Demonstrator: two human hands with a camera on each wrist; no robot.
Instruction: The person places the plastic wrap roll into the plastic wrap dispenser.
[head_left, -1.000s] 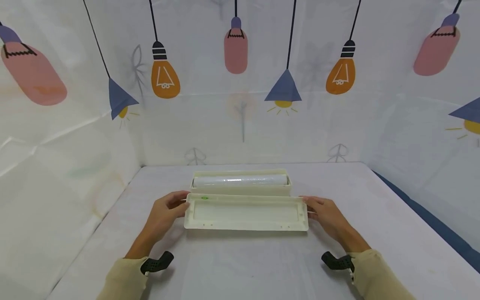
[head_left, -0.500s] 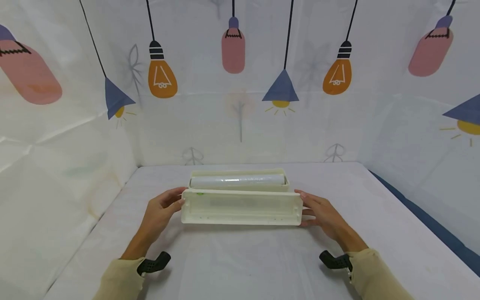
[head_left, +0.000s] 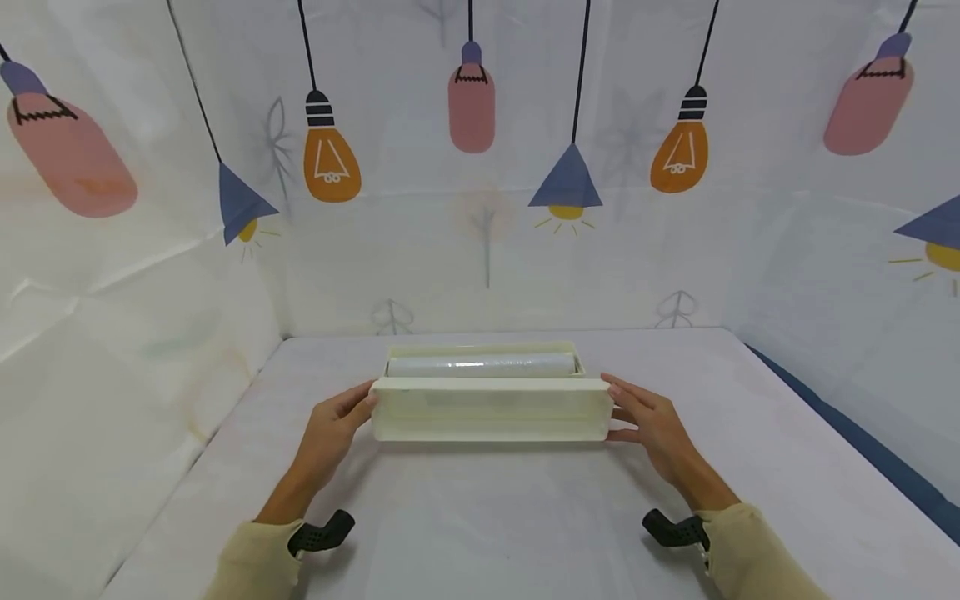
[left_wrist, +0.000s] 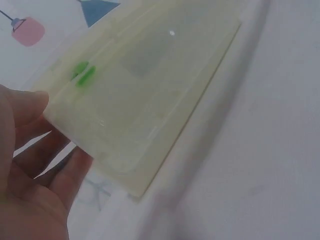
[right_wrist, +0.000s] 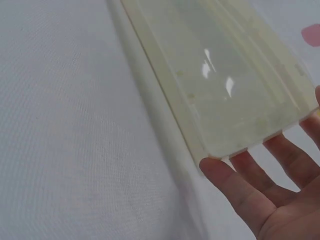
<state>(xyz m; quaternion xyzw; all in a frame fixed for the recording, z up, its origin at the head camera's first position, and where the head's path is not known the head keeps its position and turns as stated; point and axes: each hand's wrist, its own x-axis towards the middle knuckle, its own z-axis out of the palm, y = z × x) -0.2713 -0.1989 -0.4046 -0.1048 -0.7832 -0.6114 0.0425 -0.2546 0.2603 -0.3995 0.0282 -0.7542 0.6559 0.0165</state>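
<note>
A long, translucent cream lid [head_left: 492,410] hangs tilted in front of a matching open box, its broad face toward me. My left hand [head_left: 328,437] pinches its left end, thumb and fingers at the edge. At the right end my right hand [head_left: 658,432] holds it by the fingers. In the left wrist view the lid [left_wrist: 135,110] bears a small green mark near the thumb. The right wrist view shows the lid's shiny surface [right_wrist: 225,100] and fingers along its short edge. Behind it, the box [head_left: 577,348] contains a roll of clear plastic wrap [head_left: 480,365]; its front wall is hidden.
A white cloth [head_left: 487,517] covers the table. Behind it stands a white backdrop [head_left: 420,250] printed with hanging lamps and bulbs. A dark blue strip [head_left: 847,429] runs along the right side. Black wrist cameras [head_left: 322,533] sit on both forearms.
The lid has tilted further, its upper edge rising and now covering the box's front wall. Its lower edge has lifted slightly. Both hands have turned with it and kept their hold.
</note>
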